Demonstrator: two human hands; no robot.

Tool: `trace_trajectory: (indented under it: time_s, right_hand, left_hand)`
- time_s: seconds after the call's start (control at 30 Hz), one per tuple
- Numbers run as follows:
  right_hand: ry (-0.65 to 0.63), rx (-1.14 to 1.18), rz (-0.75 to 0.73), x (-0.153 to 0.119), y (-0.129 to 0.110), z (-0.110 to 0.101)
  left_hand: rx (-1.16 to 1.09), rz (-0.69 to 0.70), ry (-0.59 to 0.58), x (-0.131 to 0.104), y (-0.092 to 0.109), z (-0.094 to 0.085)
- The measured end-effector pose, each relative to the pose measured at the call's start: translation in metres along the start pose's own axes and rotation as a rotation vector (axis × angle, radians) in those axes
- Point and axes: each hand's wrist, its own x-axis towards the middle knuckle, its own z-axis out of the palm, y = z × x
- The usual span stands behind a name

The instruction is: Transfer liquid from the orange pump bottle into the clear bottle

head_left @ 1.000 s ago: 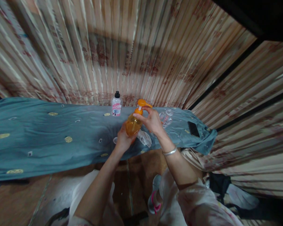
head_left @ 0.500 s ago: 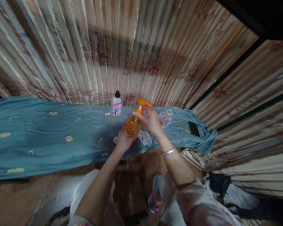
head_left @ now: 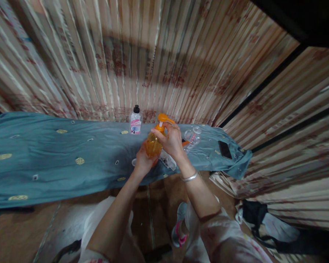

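An amber pump bottle with an orange pump head is held over the cloth-covered table, slightly tilted. My left hand is wrapped round its lower body. The fingers of my right hand are closed on the orange collar, just under the pump spout. Below the bottle lies a crumpled clear-white plastic piece, and a small round clear item sits beside my left hand, partly covered.
A clear bottle with a black cap and pink label stands at the table's back edge. Clear plastic containers and an orange item lie right of my hands. A phone rests farther right on the teal cloth. Pleated curtains hang behind.
Both hands and the amber bottle have shifted slightly left. My right wrist and forearm have moved left too, uncovering more of the orange item. The grip on the bottle remains.
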Motion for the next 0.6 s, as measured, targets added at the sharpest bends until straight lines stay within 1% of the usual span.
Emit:
trace_trajectory:
  time_s: [0.13,0.2,0.27,0.33,0.43,0.5,0.6]
  right_hand:
    - [-0.148,0.143,0.074,0.001,0.006,-0.008]
    - [-0.192,0.182,0.091,0.000,0.010,-0.012]
    - [-0.211,0.162,0.105,-0.004,0.012,-0.013]
    - [-0.181,0.095,0.106,-0.009,0.009,-0.011]
    - [-0.057,-0.016,0.053,-0.013,-0.002,-0.007]
    - [0.000,-0.077,0.015,-0.011,-0.008,-0.003]
    - [-0.001,-0.162,0.013,-0.001,-0.014,0.000]
  left_hand:
    - [-0.040,-0.016,0.003,0.001,-0.002,-0.002]
    - [-0.047,-0.028,0.009,0.002,-0.001,-0.004]
    - [-0.045,-0.026,0.019,0.003,0.000,-0.005]
    - [-0.042,-0.019,0.034,0.005,0.001,-0.006]
    - [-0.010,-0.015,0.060,0.006,0.001,-0.005]
    - [0.019,-0.011,0.066,0.007,0.000,-0.004]
    - [0.057,0.012,0.069,0.008,-0.001,-0.003]
